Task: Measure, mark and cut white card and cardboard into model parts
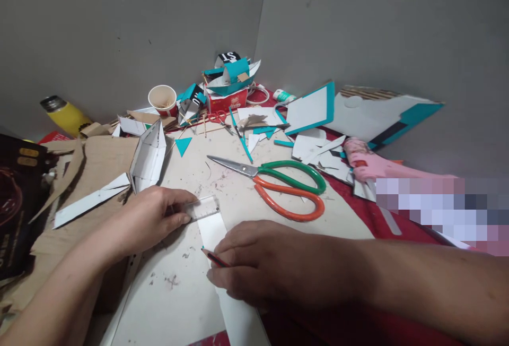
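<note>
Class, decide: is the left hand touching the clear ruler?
Touching. In the head view, the left hand grips the clear ruler by one end, between thumb and fingers.

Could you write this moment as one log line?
left hand: holding clear ruler at far end of white strip; right hand: holding pencil over strip; nearby: green-and-orange-handled scissors

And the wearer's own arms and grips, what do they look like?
Left forearm and right forearm are bare, no sleeve in view. Left grip and right grip are ungloved human hands. No watch, bracelet or ring shows; some fingers are partly hidden.
</note>
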Tool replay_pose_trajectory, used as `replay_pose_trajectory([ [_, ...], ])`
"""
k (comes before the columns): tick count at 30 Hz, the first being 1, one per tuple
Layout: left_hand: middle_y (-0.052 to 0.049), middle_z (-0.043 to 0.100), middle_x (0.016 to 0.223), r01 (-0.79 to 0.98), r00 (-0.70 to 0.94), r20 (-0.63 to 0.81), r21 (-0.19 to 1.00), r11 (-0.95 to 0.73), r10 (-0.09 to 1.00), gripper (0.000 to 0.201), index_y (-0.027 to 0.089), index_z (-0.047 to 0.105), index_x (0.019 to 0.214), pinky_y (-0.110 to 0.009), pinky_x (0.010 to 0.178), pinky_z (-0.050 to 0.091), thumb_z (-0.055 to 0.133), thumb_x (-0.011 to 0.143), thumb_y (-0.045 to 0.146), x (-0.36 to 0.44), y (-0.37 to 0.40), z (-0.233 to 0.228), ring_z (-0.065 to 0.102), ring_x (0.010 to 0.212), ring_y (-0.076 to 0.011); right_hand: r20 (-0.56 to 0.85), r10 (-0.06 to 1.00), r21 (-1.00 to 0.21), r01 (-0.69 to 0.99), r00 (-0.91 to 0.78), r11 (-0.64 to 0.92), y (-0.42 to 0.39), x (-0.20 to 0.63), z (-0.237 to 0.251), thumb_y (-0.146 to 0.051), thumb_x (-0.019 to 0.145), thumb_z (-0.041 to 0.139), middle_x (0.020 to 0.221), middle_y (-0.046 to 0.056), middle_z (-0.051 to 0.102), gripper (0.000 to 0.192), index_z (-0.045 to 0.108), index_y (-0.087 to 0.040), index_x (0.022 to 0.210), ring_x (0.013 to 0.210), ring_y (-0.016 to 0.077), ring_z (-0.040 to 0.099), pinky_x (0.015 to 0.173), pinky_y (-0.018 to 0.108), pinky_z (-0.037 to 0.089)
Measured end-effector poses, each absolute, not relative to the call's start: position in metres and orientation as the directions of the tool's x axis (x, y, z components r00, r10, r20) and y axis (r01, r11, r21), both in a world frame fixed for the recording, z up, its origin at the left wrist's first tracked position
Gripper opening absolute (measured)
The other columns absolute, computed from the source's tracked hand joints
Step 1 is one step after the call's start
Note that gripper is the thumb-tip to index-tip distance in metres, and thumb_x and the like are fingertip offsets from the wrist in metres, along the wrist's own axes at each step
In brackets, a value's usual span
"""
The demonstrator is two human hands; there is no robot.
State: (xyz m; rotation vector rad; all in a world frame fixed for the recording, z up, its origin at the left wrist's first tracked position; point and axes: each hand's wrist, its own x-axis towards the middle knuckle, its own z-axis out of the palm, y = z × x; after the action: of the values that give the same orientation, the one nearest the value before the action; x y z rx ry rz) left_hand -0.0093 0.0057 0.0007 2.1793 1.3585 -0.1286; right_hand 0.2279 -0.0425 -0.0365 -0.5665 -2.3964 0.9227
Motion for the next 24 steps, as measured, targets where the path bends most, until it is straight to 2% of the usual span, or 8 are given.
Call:
replay_pose_trajectory([
  [2, 0.001, 0.074, 0.104, 0.850, 0.484, -0.363, 0.412, -0.329, 0.796, 0.032, 0.029, 0.066, 0.114, -0.028, 0.076, 0.049, 0.055, 0.084, 0.031, -0.009, 0.005, 0.002, 0.067, 0.087, -0.0179, 0.265, 0.361, -0.578, 0.152, -0.894, 0.802, -0.042, 0.228, -0.037, -0.017, 0.096, 0.045, 0.078, 0.002, 0.070, 0.025, 0.069, -0.021, 0.100, 0.072, 0.0146, 0.061, 0.081, 0.027, 0.048],
  [3, 0.001, 0.074, 0.105, 0.849, 0.484, -0.362, 0.413, -0.329, 0.796, 0.032, 0.028, 0.067, 0.114, -0.028, 0.076, 0.049, 0.055, 0.084, 0.031, -0.009, 0.005, 0.002, 0.067, 0.087, -0.0181, 0.244, 0.310, -0.528, 0.142, -0.919, 0.837, -0.042, 0.228, -0.037, -0.016, 0.097, 0.041, 0.079, 0.003, 0.070, 0.028, 0.067, -0.019, 0.105, 0.073, 0.0153, 0.062, 0.081, 0.028, 0.048],
  [7, -0.001, 0.074, 0.107, 0.850, 0.481, -0.362, 0.415, -0.324, 0.798, 0.032, 0.027, 0.067, 0.113, -0.029, 0.078, 0.049, 0.055, 0.084, 0.029, -0.009, 0.005, 0.002, 0.067, 0.091, -0.0194, 0.221, 0.277, -0.476, 0.144, -0.935, 0.868, -0.041, 0.227, -0.036, -0.016, 0.099, 0.038, 0.083, 0.007, 0.070, 0.030, 0.064, -0.011, 0.111, 0.078, 0.0175, 0.063, 0.085, 0.031, 0.048],
  [12, -0.001, 0.073, 0.109, 0.855, 0.480, -0.350, 0.392, -0.339, 0.805, 0.032, 0.028, 0.067, 0.113, -0.031, 0.081, 0.048, 0.054, 0.084, 0.030, -0.010, 0.004, -0.002, 0.066, 0.094, -0.0204, 0.255, 0.293, -0.500, 0.134, -0.921, 0.856, -0.042, 0.227, -0.036, -0.016, 0.098, 0.040, 0.082, 0.005, 0.071, 0.027, 0.065, -0.015, 0.108, 0.076, 0.0167, 0.064, 0.083, 0.029, 0.049],
  [17, 0.001, 0.073, 0.107, 0.859, 0.477, -0.352, 0.383, -0.341, 0.805, 0.031, 0.029, 0.066, 0.113, -0.029, 0.078, 0.048, 0.054, 0.084, 0.029, -0.009, 0.003, -0.003, 0.066, 0.091, -0.0191, 0.337, 0.371, -0.626, 0.088, -0.865, 0.775, -0.041, 0.230, -0.042, -0.025, 0.097, 0.049, 0.092, 0.012, 0.071, 0.028, 0.061, -0.010, 0.118, 0.084, 0.0199, 0.065, 0.081, 0.032, 0.049],
  [21, 0.001, 0.074, 0.100, 0.861, 0.475, -0.347, 0.373, -0.346, 0.808, 0.032, 0.029, 0.067, 0.113, -0.027, 0.072, 0.046, 0.053, 0.084, 0.029, -0.007, 0.003, -0.002, 0.066, 0.085, -0.0182, 0.411, 0.594, -0.782, 0.068, -0.691, 0.619, -0.041, 0.231, -0.045, -0.020, 0.096, 0.048, 0.094, 0.010, 0.071, 0.027, 0.060, -0.016, 0.119, 0.085, 0.0168, 0.065, 0.074, 0.028, 0.050],
  [24, -0.001, 0.074, 0.097, 0.869, 0.459, -0.345, 0.367, -0.333, 0.819, 0.034, 0.029, 0.067, 0.114, -0.027, 0.069, 0.045, 0.054, 0.083, 0.031, -0.007, 0.003, -0.002, 0.066, 0.082, -0.0189, 0.347, 0.734, -0.841, 0.154, -0.584, 0.520, -0.042, 0.227, -0.046, -0.017, 0.095, 0.046, 0.089, 0.007, 0.070, 0.025, 0.066, -0.017, 0.110, 0.080, 0.0155, 0.064, 0.072, 0.028, 0.051],
])
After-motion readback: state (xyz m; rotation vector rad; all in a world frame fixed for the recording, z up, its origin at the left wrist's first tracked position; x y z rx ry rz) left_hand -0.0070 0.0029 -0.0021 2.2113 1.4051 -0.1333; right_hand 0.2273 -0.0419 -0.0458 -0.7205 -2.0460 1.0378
